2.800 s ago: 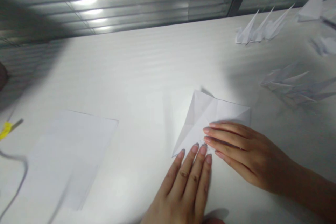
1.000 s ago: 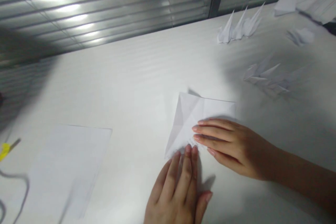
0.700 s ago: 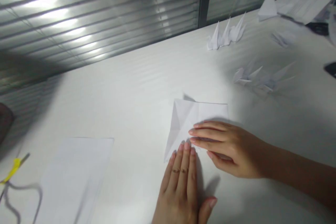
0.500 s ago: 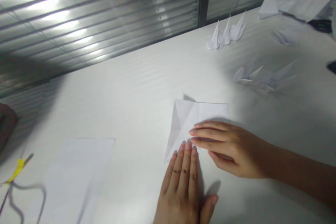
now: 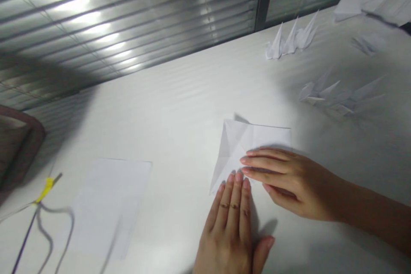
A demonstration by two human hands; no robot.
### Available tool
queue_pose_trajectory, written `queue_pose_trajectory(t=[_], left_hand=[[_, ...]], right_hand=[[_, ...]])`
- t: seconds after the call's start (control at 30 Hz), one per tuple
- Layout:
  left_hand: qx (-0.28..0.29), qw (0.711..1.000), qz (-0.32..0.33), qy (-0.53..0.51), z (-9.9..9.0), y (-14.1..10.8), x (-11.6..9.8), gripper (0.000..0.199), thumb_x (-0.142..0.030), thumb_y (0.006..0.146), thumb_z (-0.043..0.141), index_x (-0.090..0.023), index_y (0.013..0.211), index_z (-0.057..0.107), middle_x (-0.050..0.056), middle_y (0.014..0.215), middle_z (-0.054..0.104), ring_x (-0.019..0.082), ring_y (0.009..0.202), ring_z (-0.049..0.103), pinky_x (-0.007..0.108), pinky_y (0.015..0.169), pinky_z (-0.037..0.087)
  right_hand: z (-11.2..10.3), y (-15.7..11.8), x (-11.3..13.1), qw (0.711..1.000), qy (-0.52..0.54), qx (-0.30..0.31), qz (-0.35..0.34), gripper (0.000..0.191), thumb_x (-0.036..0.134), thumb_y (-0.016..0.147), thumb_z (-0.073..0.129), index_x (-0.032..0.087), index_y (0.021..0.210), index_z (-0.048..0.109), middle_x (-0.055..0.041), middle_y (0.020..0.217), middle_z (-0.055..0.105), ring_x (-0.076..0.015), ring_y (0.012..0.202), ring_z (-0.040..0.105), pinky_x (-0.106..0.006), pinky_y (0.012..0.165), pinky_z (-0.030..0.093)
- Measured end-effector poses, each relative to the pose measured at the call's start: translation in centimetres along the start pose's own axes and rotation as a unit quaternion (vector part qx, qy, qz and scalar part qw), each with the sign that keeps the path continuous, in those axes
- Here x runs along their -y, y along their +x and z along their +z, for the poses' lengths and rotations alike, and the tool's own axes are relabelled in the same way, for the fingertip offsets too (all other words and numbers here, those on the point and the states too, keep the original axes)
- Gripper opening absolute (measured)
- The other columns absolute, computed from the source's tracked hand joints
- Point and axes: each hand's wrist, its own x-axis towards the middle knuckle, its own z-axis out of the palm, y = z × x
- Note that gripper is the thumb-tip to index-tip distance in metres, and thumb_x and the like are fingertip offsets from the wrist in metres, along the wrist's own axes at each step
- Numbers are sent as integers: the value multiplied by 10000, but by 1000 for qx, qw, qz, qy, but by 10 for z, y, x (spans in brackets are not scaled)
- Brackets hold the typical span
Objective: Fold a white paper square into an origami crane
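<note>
A creased sheet of white paper [image 5: 234, 139] lies on the white table in front of me. My left hand [image 5: 229, 222] rests flat on its near edge, fingers stretched forward and thumb held out to the side. From the right, my right hand [image 5: 282, 177] lies across the paper's near right part, fingers extended and thumb a little apart. The fingertips of both hands almost meet near the paper's middle. Both hands cover part of the near edge and right side.
Several folded paper cranes [image 5: 290, 43] stand along the back right, with more cranes [image 5: 340, 96] nearer. A folded paper triangle [image 5: 349, 2] stands by a pile of papers [image 5: 388, 2]. At left lie a flat sheet [image 5: 102, 205] and a cord with yellow tape [image 5: 44, 190]. Blinds [image 5: 144, 8] border the table.
The whole view has shifted, so the table and its things appear further right. Both hands keep nearly the same place on the paper.
</note>
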Motion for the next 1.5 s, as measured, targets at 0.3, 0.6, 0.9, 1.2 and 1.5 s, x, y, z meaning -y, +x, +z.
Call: queue_pose_trajectory(t=[0.3,0.6,0.9,1.2,1.5], left_hand=[[-65,997,10,42,5,-32,21,567,-321,946,342,-4,1416,333,185,1362,519,269,1308,434,368,1034,427],[-197,979,54,21,-9,-21,47,361,-117,885,530,-56,1241,549,112,1068,713,195,1176,572,314,1043,418],[-39,998,49,8,-14,-3,49,555,-364,876,570,14,1276,497,188,1326,553,282,1278,465,414,1109,313],[-35,999,33,10,-11,-17,48,490,-347,843,636,-97,1258,559,123,1157,659,317,1231,496,448,1045,389],[-23,995,93,-8,-13,-9,48,539,-419,848,616,-47,1233,560,176,1316,565,333,1266,472,424,957,489]], right_hand=[[2,1,1,1000,-4,-10,1,354,137,884,505,179,1224,595,-61,1301,595,-176,1242,498,-385,1072,403],[11,2,-3,997,-39,-52,-52,256,160,931,504,192,1152,628,-24,1191,663,-146,1187,534,-383,1116,317],[0,-1,1,985,-108,-74,-113,283,147,952,464,157,1204,591,-11,929,694,-130,980,590,-350,1112,266],[3,2,-7,987,-98,-112,-51,203,155,938,488,147,1052,657,-62,1036,699,-177,992,595,-329,899,478],[8,5,-9,985,-118,-121,-44,162,185,902,577,158,1034,666,-27,1083,709,-179,1045,595,-332,920,480]])
